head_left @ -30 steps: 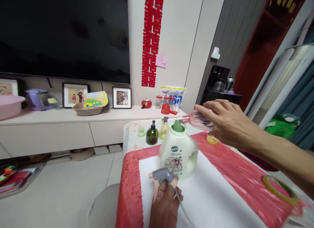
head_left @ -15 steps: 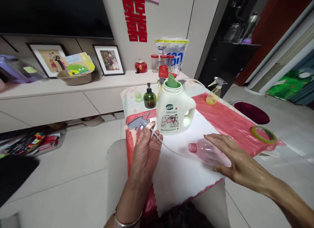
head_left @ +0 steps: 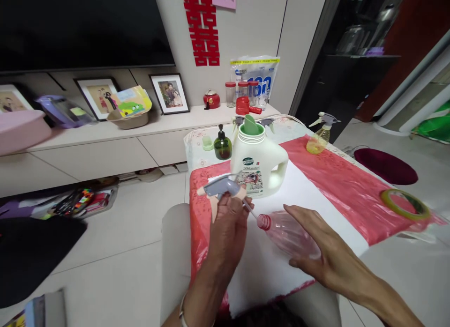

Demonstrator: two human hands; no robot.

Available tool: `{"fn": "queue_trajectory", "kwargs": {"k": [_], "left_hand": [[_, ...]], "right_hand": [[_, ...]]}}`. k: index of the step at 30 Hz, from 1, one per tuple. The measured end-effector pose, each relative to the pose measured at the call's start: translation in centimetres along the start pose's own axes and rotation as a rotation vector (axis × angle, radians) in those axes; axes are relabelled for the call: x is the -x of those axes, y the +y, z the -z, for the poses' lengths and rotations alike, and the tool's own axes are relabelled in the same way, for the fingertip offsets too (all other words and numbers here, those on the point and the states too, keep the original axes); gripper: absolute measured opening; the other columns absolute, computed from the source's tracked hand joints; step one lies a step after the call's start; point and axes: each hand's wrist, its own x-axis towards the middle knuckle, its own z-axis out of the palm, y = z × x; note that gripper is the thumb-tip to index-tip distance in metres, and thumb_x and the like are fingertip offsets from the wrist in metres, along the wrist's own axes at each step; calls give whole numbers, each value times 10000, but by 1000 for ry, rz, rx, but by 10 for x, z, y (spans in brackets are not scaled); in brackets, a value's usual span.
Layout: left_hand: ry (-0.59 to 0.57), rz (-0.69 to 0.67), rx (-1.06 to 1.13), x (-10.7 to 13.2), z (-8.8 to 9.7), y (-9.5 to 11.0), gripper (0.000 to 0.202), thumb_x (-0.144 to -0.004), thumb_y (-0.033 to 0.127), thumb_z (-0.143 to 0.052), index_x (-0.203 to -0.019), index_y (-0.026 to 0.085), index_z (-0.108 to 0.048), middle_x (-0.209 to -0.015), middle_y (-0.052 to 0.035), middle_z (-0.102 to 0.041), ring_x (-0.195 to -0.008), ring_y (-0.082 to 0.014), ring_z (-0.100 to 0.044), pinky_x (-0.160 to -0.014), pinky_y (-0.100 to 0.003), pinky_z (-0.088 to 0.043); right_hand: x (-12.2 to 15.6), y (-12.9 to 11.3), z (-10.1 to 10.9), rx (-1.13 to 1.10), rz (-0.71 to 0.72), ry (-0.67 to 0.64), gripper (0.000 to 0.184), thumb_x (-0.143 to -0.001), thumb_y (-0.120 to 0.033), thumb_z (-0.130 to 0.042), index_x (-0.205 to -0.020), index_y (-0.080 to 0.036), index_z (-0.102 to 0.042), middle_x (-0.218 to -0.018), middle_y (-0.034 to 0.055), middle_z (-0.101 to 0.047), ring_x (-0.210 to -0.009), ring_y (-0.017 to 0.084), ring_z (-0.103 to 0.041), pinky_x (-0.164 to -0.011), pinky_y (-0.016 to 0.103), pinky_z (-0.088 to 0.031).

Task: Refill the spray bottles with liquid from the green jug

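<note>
My left hand [head_left: 230, 219] is closed around the collar of a grey and peach trigger spray head [head_left: 225, 186]. Its thin tube [head_left: 250, 209] runs down to the red-tinted mouth of a clear plastic bottle [head_left: 286, 233]; how far it reaches inside is hard to make out. The bottle lies tilted, mouth toward my left hand, over a white sheet [head_left: 256, 271]. My right hand [head_left: 321, 242] grips the bottle's body, fingers along the top and thumb below. Just behind stands a cream detergent jug [head_left: 258, 163] with a green spout.
A green pump bottle [head_left: 222, 146] and a small light-green cup [head_left: 207, 143] stand left of the jug. To the right are a yellowish spray bottle [head_left: 319, 137] and a tape roll [head_left: 404, 204] on red plastic [head_left: 326, 172]. Behind runs a low cabinet [head_left: 94, 153].
The bottle has moved left in my right hand, toward the spray head. The tube's end now meets the bottle's mouth, and my left hand has shifted right. The view has turned slightly left.
</note>
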Motion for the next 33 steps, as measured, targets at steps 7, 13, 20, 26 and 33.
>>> {"fn": "queue_trajectory", "kwargs": {"k": [7,13,20,26,33], "left_hand": [[-21,91,-81,8,8,-13,423,-626,325,-947,-986,215,-755,-976,-13,-734,-950,-180,-661,-999,-376,-477],[-20,102,-265,6,25,-14,385,-663,354,-923,-971,185,-765,-993,-66,-773,-961,-225,-691,-926,-379,-505],[-144,21,-525,3,49,-25,346,-736,282,-870,-1063,232,-771,-1086,-61,-793,-1053,-266,-707,-948,-381,-534],[-169,77,-513,6,43,-34,354,-714,334,-887,-1038,233,-785,-1065,-58,-795,-1040,-291,-711,-902,-391,-556],[-307,46,-544,12,22,-29,277,-764,322,-839,-1009,212,-773,-907,-69,-767,-899,-279,-708,-804,-394,-558]], "right_hand": [[-13,-16,-34,-248,-120,84,917,-837,-376,-746,-1581,-399,-211,-1522,80,-445,-1350,288,-509,-1058,500,-529],[-17,-14,-66,-485,-187,94,941,-791,-339,-772,-1578,-337,-257,-1549,115,-403,-1407,312,-452,-1133,529,-449],[-22,0,-86,-771,-193,58,949,-786,-388,-793,-1577,-330,-273,-1577,104,-357,-1455,302,-379,-1201,528,-349],[-17,9,-70,-777,-198,-23,937,-834,-444,-764,-1601,-347,-234,-1634,86,-259,-1524,293,-243,-1247,544,-249],[-31,-11,-34,-1036,-143,222,700,-894,-476,-702,-1524,-362,-418,-1498,105,-506,-1333,303,-546,-1054,481,-521]]}}
